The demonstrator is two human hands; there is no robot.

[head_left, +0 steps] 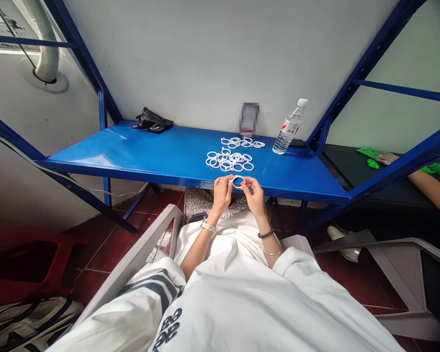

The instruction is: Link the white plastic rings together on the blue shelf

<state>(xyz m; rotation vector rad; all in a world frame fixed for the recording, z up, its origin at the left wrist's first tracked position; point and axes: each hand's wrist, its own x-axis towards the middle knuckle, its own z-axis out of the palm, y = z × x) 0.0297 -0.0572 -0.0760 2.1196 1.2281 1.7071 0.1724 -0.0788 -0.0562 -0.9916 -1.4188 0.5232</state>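
A white ring [238, 177] is held up between my two hands at the front edge of the blue table [161, 156]. My left hand [223, 192] pinches its left side, and my right hand [254, 195] grips the right side with thumb and fingers. Just beyond my hands lies a loose pile of similar white rings [230, 160]. Behind that pile is a smaller group of white rings [242, 142]. Some of the rings show a small tab or knob; finer detail is too small to tell.
A water bottle [289, 127] stands at the back right, beside a phone-like object [249, 119], pixelated, leaning on the wall. A black plastic bag [152, 120] lies back left. Blue frame posts [332, 112] flank the table. At right, another person's hand [387, 159] is near green pieces [368, 154].
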